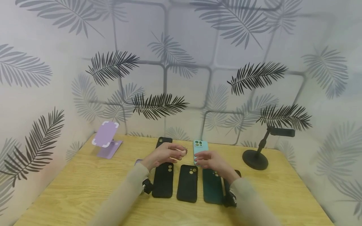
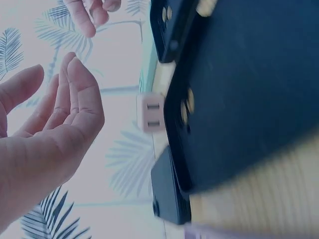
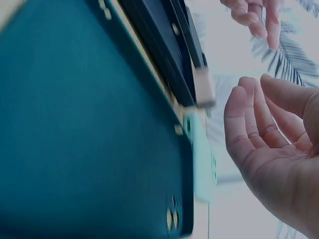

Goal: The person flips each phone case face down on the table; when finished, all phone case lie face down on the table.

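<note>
My left hand (image 1: 164, 154) is raised over the table with fingers loosely bent and nothing in its grasp. Opposite it, my right hand (image 1: 212, 161) hovers in the same relaxed way, palm facing the left. Below them lie two black phone cases, one at left (image 1: 162, 183) and one in the middle (image 1: 187, 185), plus a dark green phone case (image 1: 213, 188). Behind the right fingertips is a mint phone case (image 1: 200, 147), partly hidden. Another black phone case (image 1: 163, 141) lies behind the left hand. A pale charger block with two slots (image 2: 151, 112) shows in the left wrist view.
A purple phone stand (image 1: 106, 135) is at the back left, a black round-based stand (image 1: 255, 158) at the back right. One more dark case (image 1: 238, 172) lies partly under the right forearm. A patterned wall rises behind the wooden table (image 1: 76, 185).
</note>
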The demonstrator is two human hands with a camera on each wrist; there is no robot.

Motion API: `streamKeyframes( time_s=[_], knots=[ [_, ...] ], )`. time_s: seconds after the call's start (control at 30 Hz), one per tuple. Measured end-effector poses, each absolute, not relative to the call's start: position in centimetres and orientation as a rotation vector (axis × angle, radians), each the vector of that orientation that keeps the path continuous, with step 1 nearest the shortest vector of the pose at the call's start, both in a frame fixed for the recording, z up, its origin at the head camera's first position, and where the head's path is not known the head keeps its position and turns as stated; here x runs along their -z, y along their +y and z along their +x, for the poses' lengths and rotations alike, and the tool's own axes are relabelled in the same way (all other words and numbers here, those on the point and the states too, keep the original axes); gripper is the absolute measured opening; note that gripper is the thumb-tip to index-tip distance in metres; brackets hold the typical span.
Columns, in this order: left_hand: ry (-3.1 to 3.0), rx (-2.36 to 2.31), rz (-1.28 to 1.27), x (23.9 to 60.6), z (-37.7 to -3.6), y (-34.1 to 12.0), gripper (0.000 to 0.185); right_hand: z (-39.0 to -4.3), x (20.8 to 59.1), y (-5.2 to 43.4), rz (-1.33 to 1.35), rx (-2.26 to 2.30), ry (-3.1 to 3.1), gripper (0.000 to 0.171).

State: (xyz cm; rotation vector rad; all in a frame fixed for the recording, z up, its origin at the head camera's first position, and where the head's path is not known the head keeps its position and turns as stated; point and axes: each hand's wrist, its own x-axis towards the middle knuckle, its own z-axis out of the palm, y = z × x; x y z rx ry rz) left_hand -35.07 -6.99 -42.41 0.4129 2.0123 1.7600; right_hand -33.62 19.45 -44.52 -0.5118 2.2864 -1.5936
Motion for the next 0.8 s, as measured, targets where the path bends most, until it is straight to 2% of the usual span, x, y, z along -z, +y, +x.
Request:
streamKeyframes(
  time_s=[0.43,0.8],
  knots=[
    [2.106,-1.669,0.432,43.0,-33.3,-14.6,0.038,-31.9,45.5,12.7,-0.613,1.529,2.134,0.038],
    [2.165,-1.639,0.397,44.1,-32.2,-19.4,0.047,-30.4,45.8,8.0,-0.636,1.489,1.992,0.033]
  ],
)
